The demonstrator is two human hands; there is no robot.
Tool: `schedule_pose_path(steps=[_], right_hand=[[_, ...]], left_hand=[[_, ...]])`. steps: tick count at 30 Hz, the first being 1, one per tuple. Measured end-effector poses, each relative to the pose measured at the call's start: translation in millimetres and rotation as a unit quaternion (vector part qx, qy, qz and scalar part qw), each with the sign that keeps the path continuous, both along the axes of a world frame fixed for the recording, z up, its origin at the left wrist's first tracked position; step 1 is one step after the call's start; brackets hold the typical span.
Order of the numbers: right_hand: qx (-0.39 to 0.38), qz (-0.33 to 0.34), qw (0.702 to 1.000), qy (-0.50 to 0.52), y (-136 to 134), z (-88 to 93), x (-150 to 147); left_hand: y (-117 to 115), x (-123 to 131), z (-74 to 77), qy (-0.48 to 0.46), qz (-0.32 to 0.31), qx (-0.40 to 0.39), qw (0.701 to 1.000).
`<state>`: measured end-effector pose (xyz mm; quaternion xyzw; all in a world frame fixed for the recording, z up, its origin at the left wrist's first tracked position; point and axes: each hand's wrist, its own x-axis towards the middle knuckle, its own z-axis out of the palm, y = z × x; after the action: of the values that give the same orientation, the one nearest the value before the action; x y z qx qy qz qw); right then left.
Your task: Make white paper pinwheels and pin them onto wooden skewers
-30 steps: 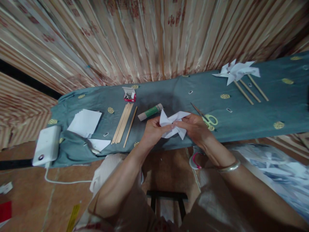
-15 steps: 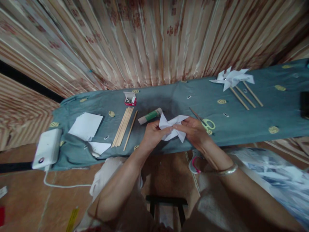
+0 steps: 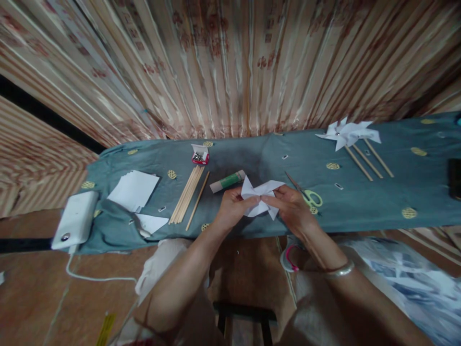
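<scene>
A white paper pinwheel (image 3: 260,207), folded into blades, is held above the near edge of the table between my two hands. My left hand (image 3: 232,206) grips its left side, thumb pressed toward the centre. On the other side, my right hand (image 3: 290,206) pinches it, its thumb also at the middle. Just behind the left hand lies a green-and-beige glue stick (image 3: 227,181). Scissors with light green handles (image 3: 312,197) rest right beside my right hand. Whether a pin sits in the pinwheel's centre is too small to tell.
Wooden sticks (image 3: 186,196) lie left of the hands, below a small red box of pins (image 3: 200,154). Further left are white paper sheets (image 3: 134,190) and a white power bank (image 3: 75,218) with a cable. Finished pinwheels on sticks (image 3: 347,133) lie at the back right.
The view has tilted slightly, so the table sits a little lower in the picture. Both hands still hold the pinwheel, and their thumbs are now closer together at its centre.
</scene>
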<state>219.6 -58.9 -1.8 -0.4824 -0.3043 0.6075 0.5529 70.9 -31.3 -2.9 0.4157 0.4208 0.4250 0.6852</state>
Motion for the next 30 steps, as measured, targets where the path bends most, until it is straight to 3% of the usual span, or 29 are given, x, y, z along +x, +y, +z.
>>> schedule_pose_path(steps=[7, 18, 30], right_hand=[[-0.028, 0.004, 0.999, 0.026, 1.4, 10.9, -3.0], [-0.018, -0.001, 1.0, 0.019, 4.6, -6.0, -4.0], [-0.044, 0.006, 0.997, 0.058, 7.3, 1.1, -11.1]], left_hand=[[0.2, 3.3, 4.8, -0.017, 0.009, -0.017, 1.0], [2.3, 4.4, -0.6, -0.023, 0.024, -0.034, 0.999], [3.6, 4.5, -0.6, -0.04, 0.037, -0.051, 0.997]])
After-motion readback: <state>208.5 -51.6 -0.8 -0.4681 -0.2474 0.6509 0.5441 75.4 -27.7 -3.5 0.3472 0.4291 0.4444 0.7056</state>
